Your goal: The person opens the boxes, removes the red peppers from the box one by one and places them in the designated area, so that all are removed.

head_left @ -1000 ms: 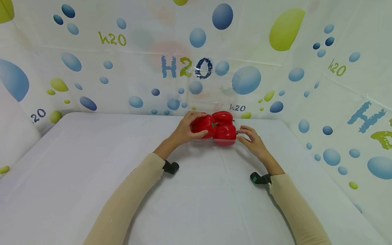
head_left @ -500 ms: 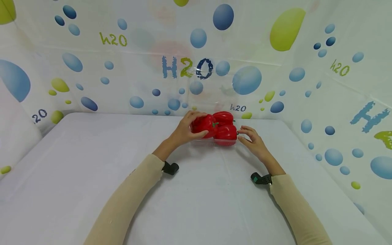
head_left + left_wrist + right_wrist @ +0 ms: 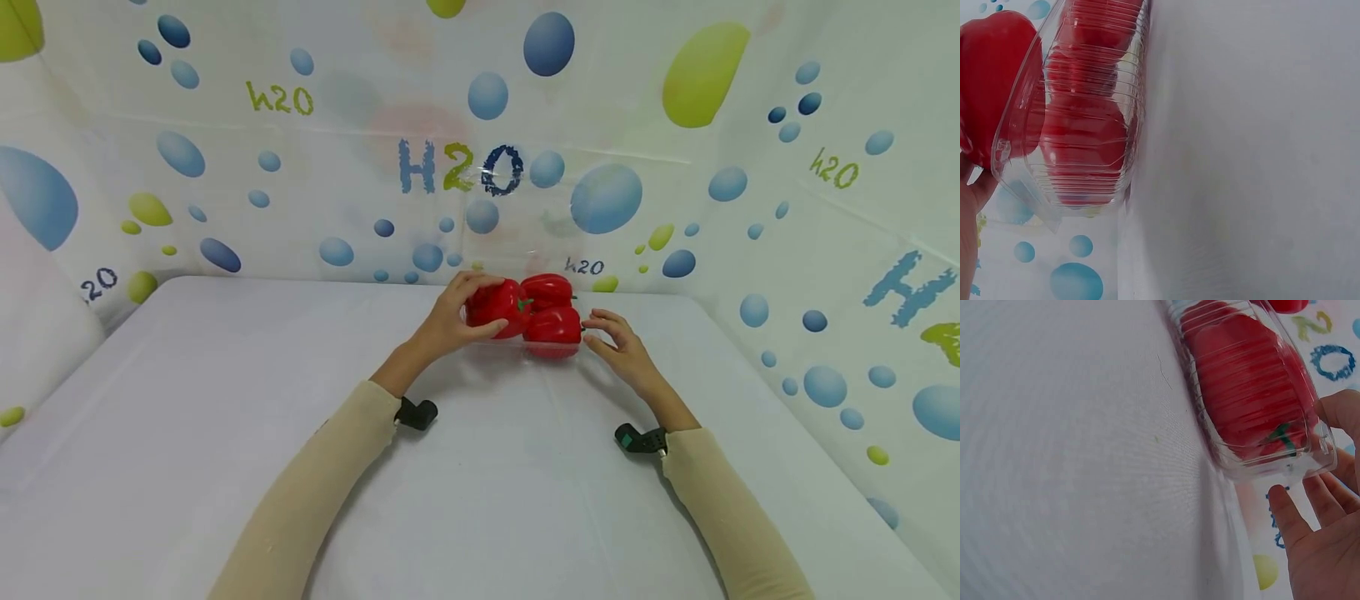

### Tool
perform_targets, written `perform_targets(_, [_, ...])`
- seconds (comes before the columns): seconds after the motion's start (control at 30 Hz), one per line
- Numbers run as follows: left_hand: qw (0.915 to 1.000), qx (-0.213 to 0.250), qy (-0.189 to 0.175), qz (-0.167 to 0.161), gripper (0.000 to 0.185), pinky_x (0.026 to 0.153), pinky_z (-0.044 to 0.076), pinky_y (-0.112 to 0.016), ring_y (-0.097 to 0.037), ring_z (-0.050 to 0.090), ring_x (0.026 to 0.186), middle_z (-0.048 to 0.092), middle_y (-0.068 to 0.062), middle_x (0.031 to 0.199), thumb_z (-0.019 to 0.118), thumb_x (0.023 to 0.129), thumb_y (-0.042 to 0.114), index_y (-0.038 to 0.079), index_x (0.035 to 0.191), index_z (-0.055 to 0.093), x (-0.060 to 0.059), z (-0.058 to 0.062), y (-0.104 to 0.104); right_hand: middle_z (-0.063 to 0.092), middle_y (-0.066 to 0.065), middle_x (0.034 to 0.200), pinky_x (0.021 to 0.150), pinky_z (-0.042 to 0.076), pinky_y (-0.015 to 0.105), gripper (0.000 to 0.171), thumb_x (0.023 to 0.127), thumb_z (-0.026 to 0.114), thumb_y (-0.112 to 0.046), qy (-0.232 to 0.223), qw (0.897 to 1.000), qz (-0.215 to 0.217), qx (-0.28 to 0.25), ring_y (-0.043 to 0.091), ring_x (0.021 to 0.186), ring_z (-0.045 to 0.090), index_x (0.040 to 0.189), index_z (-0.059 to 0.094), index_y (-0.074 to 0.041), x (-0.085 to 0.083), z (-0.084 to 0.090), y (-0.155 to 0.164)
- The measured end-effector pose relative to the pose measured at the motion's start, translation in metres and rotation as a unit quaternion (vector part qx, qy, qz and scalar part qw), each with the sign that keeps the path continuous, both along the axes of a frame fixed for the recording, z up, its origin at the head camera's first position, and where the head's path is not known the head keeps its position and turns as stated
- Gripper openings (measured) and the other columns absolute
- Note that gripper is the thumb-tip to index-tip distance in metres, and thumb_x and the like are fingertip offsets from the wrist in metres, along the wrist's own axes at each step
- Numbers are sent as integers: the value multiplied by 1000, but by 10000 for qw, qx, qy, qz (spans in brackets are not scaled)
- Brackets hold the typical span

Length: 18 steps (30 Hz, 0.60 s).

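Note:
My left hand [image 3: 450, 317] grips a red bell pepper [image 3: 501, 307], thumb on its near side and fingers over the top. In the left wrist view this bell pepper [image 3: 997, 81] sits up at the rim of a clear, ribbed plastic container [image 3: 1088, 194]. Two more red peppers lie in the container's right half, a front pepper [image 3: 552, 325] and a rear pepper [image 3: 547, 290], both with green stems. At the right end my right hand [image 3: 621, 346] has its fingers spread and relaxed. Its thumb [image 3: 1341, 409] overlaps the container's rim [image 3: 1329, 440] in the right wrist view.
A white cloth covers the table [image 3: 510, 483], and the container stands near its back edge. Behind rises a white curtain [image 3: 360, 108] with blue and green ovals and H2O lettering. Black wrist cameras are strapped near both sleeves.
The pepper in the left hand has turned and shifted slightly right, its green stem now facing the rear pepper. The right hand stays at the container's end.

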<state>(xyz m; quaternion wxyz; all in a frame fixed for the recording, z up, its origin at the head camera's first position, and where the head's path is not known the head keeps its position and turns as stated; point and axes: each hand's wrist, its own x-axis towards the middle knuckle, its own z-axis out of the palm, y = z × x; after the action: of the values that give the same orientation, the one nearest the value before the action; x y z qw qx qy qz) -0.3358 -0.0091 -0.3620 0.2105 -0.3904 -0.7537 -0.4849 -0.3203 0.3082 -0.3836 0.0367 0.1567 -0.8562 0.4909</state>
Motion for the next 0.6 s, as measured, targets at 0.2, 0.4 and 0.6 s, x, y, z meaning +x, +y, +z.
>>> perform_targets(0.2, [10000,31,52,42,59,90,55,-43,-26,48,121,51,-13,131,79,80,10,8,132,53,-2,-1,-3,30,15,154,112,29,58,38,99,58,-21,103,9999,-11,40,31,144,23,130,56,-1,-2,0,1])
perform_targets(0.4, [9999,35,99,107,58,88,55,-42,-25,49,119,51,-13,131,79,80,11,8,132,54,-5,0,-5,30,16,154,114,25,59,37,99,57,-19,175,9998,51,30,32,144,23,131,56,0,-5,0,1])
perform_targets(0.6, [9998,18,57,198,59,88,55,-42,-25,49,120,50,-12,132,79,80,12,8,133,53,-7,2,-7,29,16,154,115,21,59,38,99,58,-20,128,9999,76,3,32,145,21,131,56,0,-9,-1,3])
